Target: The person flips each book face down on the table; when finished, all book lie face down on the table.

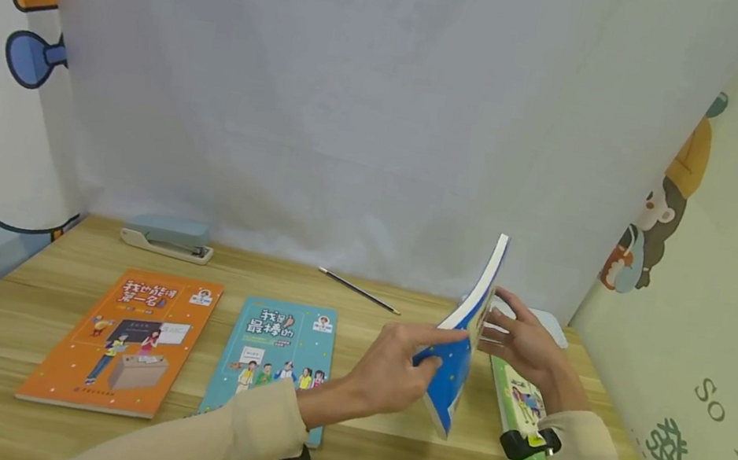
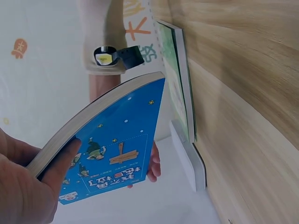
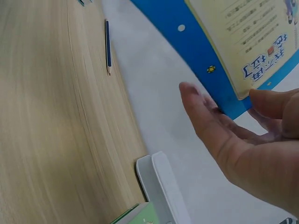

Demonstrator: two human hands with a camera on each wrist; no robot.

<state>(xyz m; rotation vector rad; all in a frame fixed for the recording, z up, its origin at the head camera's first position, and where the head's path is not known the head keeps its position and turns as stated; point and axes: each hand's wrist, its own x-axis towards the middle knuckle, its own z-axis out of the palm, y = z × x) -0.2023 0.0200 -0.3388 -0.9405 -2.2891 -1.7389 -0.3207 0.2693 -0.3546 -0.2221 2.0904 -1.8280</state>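
A blue paperback book (image 1: 451,369) is held up on edge above the table, tilted and slightly bowed. My left hand (image 1: 392,365) grips one edge, thumb and fingers on opposite covers. Its illustrated front cover with white lettering faces the left wrist view. At the far side, my right hand (image 1: 525,337) is at a corner of the book; in the right wrist view, the thumb (image 3: 268,102) lies at the back cover's corner with fingers behind it. A green book (image 1: 521,408) lies flat on the table below my right forearm.
An orange book (image 1: 123,344) and a teal book (image 1: 282,352) lie flat at left and middle. Behind them are a light-blue stapler (image 1: 168,236) and a dark pencil (image 1: 360,291). A pale, rounded, flat object (image 3: 161,186) sits beyond the green book. A white curtain (image 1: 331,97) hangs behind the table.
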